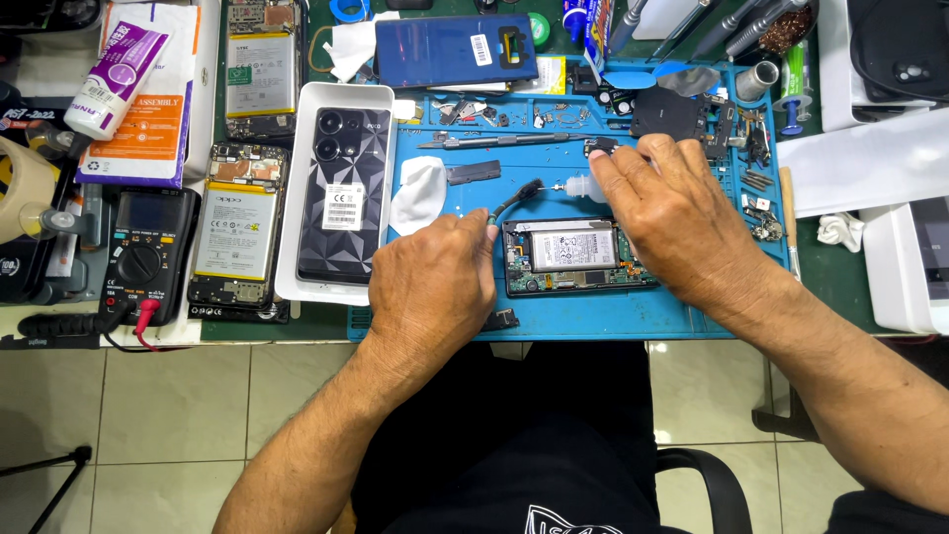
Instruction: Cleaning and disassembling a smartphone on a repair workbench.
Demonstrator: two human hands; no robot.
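On the blue mat, an opened phone lies with its back off and battery bared, still in place. Left hand pinches a brush; right hand fingers clamp a small bottle just beyond it.

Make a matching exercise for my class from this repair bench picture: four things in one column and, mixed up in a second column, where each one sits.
Things
1. opened phone
2. black patterned phone
3. black meter
4. purple and white tube

Places
A. far left of the bench, red lead plugged in at its lower end
B. top left corner, on an orange and white packet
C. on the blue mat, between the left hand and the right hand
D. in a white tray, left of the blue mat

Pairs: 1-C, 2-D, 3-A, 4-B
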